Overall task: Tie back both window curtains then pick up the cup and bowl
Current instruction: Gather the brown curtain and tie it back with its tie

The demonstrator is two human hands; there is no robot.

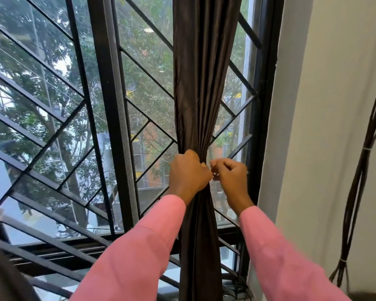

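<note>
My left hand (188,172) grips the bunched curtain (204,83); at its 3 o'clock my right hand (230,175) curls, hold unclear

Black window sill (78,244) spans frame bottom; gathered dark curtain (204,72) hangs down across it

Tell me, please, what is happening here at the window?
A person in pink sleeves is tying back the dark curtain at the right side of the window. The left hand grips the curtain where it is gathered into a narrow bunch. The right hand is next to it with curled fingers; what it pinches is too small to tell. No cup or bowl is in view.
</note>
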